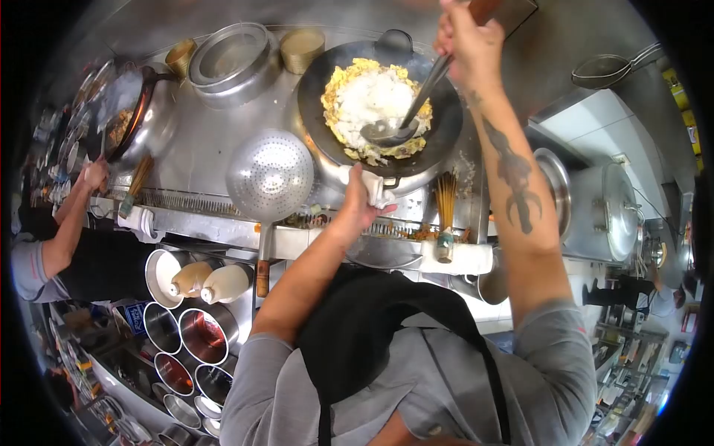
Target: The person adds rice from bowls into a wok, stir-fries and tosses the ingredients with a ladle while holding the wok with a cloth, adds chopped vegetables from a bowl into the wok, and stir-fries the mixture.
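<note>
A black wok [444,123] sits on the range, holding scrambled egg [338,80] with a mound of white rice [372,97] on top. My right hand [470,44] is wrapped round the wooden handle of a ladle [425,93], raised above the wok's far right side. The ladle's bowl rests against the near side of the rice. At the wok's near rim, my left hand [358,204] grips a folded white cloth [379,189] against the small loop handle. Its fingers are partly hidden by the cloth.
Left of the wok lies a perforated strainer [270,175]. A bamboo brush [446,215] stands near the front edge. Sauce pots [204,334] and two squeeze bottles [227,282] are at lower left. Beyond them, a co-worker [67,223] works at another wok. A large lidded pot [606,212] stands right.
</note>
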Available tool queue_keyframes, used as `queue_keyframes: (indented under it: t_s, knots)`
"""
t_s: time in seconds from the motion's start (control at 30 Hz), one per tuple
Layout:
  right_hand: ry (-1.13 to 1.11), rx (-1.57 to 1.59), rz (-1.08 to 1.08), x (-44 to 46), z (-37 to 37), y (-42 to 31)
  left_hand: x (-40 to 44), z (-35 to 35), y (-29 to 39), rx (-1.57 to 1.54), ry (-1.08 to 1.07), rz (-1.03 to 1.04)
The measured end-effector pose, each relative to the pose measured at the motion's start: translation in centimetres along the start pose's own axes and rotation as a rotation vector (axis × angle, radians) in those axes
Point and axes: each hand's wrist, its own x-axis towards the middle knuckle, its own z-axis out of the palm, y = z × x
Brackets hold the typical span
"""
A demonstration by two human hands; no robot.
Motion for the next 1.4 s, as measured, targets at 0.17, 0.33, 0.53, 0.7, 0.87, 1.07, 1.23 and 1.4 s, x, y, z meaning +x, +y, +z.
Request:
queue_keyframes:
  t_s: [0.17,0.33,0.53,0.7,0.87,1.07,1.23,1.4]
  knots:
    - [-0.117,-0.007,0.083,-2.8,3.1,1.7,1.2,-0.3,-0.3,-0.078,0.06,0.04]
    - [0.02,-0.096,-0.038,-2.0,2.7,-5.3,2.9,-0.9,0.2,-0.03,0.146,0.037]
    - [0.116,-0.078,0.275,1.0,-2.7,0.2,-0.1,-0.7,-0.7,0.016,0.137,0.052]
    - [0.157,0.065,0.108,5.4,-5.4,-4.5,-7.0,3.0,-0.6,-0.07,0.15,0.012]
    - [0.324,-0.105,0.021,-0.9,-2.6,0.4,-2.9,-2.9,-5.8,-0.041,0.199,0.075]
    - [0.123,0.107,-0.076,-4.5,-2.5,-4.3,-4.3,-2.3,-3.9,-0.002,0.101,0.148]
    - [0.113,0.092,-0.05,-3.9,-3.9,-3.0,2.7,-2.2,-0.6,-0.001,0.073,0.123]
    - [0.152,-0.025,-0.128,-1.2,-3.9,-7.3,3.4,-1.6,-0.1,-0.015,0.072,0.088]
